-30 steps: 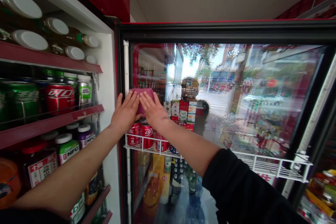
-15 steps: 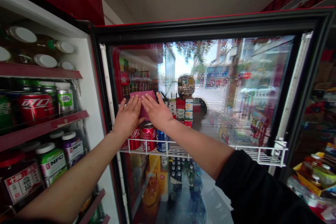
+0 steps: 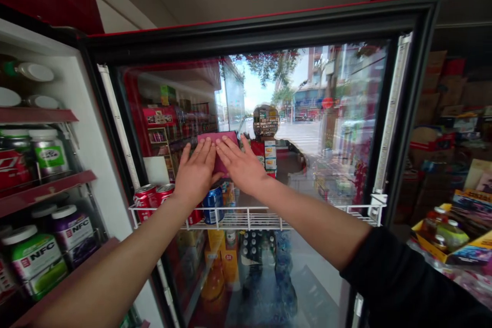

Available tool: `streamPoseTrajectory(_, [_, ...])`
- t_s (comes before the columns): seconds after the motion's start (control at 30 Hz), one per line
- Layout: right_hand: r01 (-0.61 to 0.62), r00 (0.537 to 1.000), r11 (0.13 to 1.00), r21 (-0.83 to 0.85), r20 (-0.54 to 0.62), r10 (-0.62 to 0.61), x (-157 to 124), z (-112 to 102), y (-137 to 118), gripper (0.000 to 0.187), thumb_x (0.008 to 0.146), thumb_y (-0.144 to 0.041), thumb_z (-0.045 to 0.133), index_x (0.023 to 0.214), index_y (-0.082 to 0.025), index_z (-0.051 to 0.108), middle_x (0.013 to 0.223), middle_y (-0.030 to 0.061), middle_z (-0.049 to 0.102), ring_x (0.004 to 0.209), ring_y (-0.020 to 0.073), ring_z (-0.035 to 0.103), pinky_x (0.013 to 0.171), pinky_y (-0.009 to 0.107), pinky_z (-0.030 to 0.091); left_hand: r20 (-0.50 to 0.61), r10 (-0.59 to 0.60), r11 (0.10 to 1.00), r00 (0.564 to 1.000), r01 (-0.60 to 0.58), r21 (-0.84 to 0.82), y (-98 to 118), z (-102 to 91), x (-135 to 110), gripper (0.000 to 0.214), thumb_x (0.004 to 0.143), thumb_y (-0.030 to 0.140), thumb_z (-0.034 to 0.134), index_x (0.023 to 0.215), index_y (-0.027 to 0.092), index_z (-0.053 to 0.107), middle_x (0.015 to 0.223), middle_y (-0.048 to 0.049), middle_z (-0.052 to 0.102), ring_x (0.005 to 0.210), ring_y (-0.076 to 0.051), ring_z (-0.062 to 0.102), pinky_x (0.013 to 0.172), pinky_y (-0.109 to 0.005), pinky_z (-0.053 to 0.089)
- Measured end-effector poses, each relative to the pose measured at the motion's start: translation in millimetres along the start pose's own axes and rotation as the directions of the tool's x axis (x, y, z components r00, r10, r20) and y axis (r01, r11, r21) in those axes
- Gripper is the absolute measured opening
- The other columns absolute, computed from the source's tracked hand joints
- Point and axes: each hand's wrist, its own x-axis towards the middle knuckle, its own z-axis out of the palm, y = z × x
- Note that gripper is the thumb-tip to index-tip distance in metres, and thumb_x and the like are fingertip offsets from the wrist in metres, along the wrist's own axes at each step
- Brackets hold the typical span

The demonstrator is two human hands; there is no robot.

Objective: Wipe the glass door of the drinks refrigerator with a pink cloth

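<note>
Both hands flat on a pink cloth (image 3: 216, 149), pressing it vs. the inside glass of the open fridge door (image 3: 338, 128). Left hand (image 3: 196, 174) covers the cloth's lower-left part, right hand (image 3: 240, 165) its lower-right; fingertips nearly meet over the middle. Neither grip is closed: fingers stretched out and spread, palms pushing, so the cloth is pinned to the glass, not clutched. Only its top edge and a strip between the hands show.

Cloth sits in the upper-left area of the pane, nearer the hinge edge than the handle edge, and just above the white wire rack (image 3: 269, 218) fixed across the door. Red cans (image 3: 148, 196) and a blue can (image 3: 213, 203) stand at the rack's left end, just below the left wrist. To the far left, fridge shelves (image 3: 46, 189) w/ bottles and jars.

Step in hand, as I read it: wiping the door glass, w/ the hinge-side part under the cloth right now. Most of the pane to the right and everything below the rack looks not yet covered. Next move prob. calls for steady flat pressure while sliding the cloth sideways along the glass, keeping wrists clear of the cans so none get knocked off the rack, and not letting the cloth slip out from under open palms.
</note>
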Motion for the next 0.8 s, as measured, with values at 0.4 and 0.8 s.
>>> streamPoseTrajectory(0.4, [-0.025,1.000,1.000,-0.017,0.010,0.025,-86,-19,67,0.068,0.107,-0.021,0.051,0.171,-0.010,0.035,0.184,0.0117,0.025,0.174,0.0315,0.020,0.142,0.069,0.006,0.006,0.037,0.997,0.999,-0.037,-0.063,96,1.7,31,0.080,0.095,0.032,0.070,0.165,0.002,0.045,0.174,-0.0269,0.041,0.163,-0.043,0.042,0.138,-0.068,0.022])
streamPoseTrajectory(0.8, [-0.087,0.992,0.992,-0.096,0.079,0.095,-186,-52,141,0.072,0.106,-0.025,0.058,0.172,-0.012,0.033,0.183,0.0120,0.027,0.173,0.0327,0.022,0.142,0.070,0.010,-0.089,0.085,0.974,0.992,-0.102,-0.204,215,16.4,67,0.092,0.097,0.035,0.069,0.174,0.010,0.027,0.178,-0.0239,0.035,0.166,-0.042,0.038,0.138,-0.069,0.019])
